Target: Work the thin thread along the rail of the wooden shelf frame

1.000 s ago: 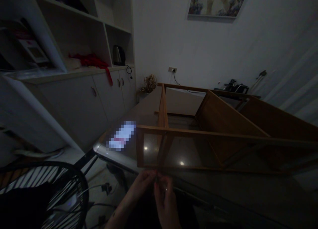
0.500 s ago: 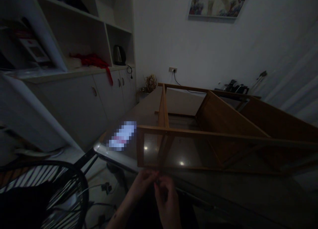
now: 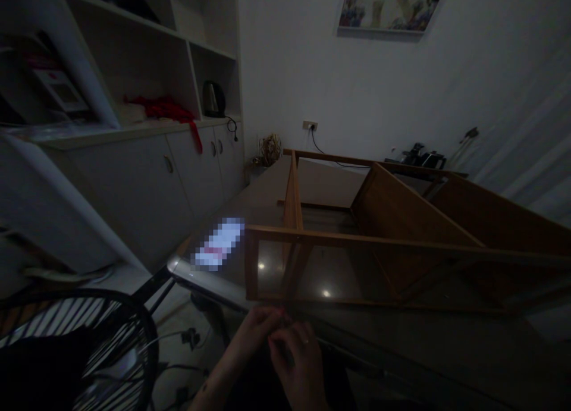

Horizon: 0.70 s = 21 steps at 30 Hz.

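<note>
Hands together, left hand [image 3: 256, 331] and right hand [image 3: 297, 354] fingertip to fingertip, contents undeterminable, just before brown open wooden frame [image 3: 357, 241] lying flat on glossy counter [image 3: 263, 197], long axis left-right.

The wooden frame [image 3: 357, 239] is a warm orange-brown, plain with no pattern, on a dark grey glossy desk [image 3: 267, 197] with a silvery edge. The cabinet [image 3: 134, 185] and wall [image 3: 312, 72] are off-white, dimmed to grey. A red cloth [image 3: 165, 109] lies on the shelf beside a black kettle [image 3: 213, 99]. The fan [image 3: 89, 339] is black, its grille a pattern of radiating wires. The painting [image 3: 388, 3] mixes blue, yellow and cream in a white frame. One fingernail on the left hand [image 3: 252, 333] shows pink.
</note>
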### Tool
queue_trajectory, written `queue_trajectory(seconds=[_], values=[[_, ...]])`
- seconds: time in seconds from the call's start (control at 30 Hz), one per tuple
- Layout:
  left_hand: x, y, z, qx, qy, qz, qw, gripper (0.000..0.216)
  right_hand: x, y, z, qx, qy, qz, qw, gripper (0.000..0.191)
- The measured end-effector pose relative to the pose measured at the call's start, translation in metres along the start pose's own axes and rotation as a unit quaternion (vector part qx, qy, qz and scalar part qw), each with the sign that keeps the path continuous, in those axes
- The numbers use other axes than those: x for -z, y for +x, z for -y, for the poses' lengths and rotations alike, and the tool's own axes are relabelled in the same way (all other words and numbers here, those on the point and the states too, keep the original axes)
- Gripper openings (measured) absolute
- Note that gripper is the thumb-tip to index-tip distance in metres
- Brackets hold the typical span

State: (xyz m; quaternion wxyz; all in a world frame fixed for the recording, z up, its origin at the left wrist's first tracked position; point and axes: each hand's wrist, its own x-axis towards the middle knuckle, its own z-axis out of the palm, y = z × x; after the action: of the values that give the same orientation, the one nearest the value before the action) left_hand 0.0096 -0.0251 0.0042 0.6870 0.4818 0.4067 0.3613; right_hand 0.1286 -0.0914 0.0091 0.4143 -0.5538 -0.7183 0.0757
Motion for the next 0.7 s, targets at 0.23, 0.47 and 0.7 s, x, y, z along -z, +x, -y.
queue_trajectory(seconds=[0.23,0.47,0.7], values=[[0.0,0.006,0.009,0.008,-0.016,-0.028,0.999,0.04,0.0,-0.003,0.001,-0.065,0.13,-0.023,0.989,0.011],[0.004,0.01,0.02,0.021,0.0,-0.02,1.0,0.049,-0.003,-0.008,0.001,-0.1,0.197,-0.041,0.974,0.016],[0.001,0.008,0.015,0.017,-0.032,0.01,0.999,0.047,0.0,-0.007,-0.002,-0.081,0.141,-0.029,0.986,0.016]])
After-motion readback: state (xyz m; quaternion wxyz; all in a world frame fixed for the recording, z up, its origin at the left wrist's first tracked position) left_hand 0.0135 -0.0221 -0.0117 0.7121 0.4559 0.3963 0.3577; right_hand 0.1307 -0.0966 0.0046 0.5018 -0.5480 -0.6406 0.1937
